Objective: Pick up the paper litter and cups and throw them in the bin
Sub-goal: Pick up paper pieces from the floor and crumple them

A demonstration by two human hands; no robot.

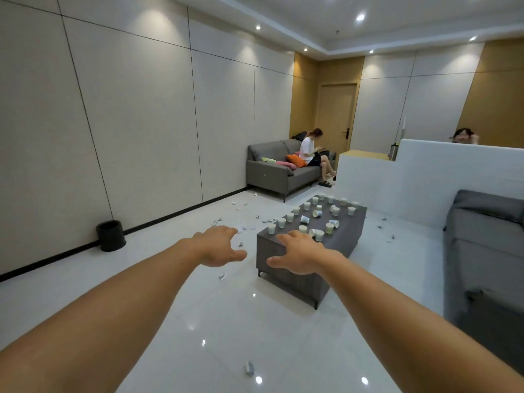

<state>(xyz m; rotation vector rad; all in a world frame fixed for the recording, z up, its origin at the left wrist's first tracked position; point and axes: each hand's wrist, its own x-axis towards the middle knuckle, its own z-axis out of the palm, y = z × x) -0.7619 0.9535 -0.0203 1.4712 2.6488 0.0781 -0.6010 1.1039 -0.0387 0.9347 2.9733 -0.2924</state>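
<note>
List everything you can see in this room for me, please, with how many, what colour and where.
bin: one, black, on the floor by the left wall
cups: roughly twenty, white, on the coffee table, some tipped over
paper litter: many scraps, white, scattered over the floor
coffee table: one, dark grey, mid-room
sofas: two, grey, one at the far wall, one at the right edge
cushions: a few, orange and pink, on the far sofa
seated person: one, white shirt, on the far sofa
partition: one, white, right of the table
left hand: open, empty, stretched forward
right hand: open, empty, stretched forward
</note>
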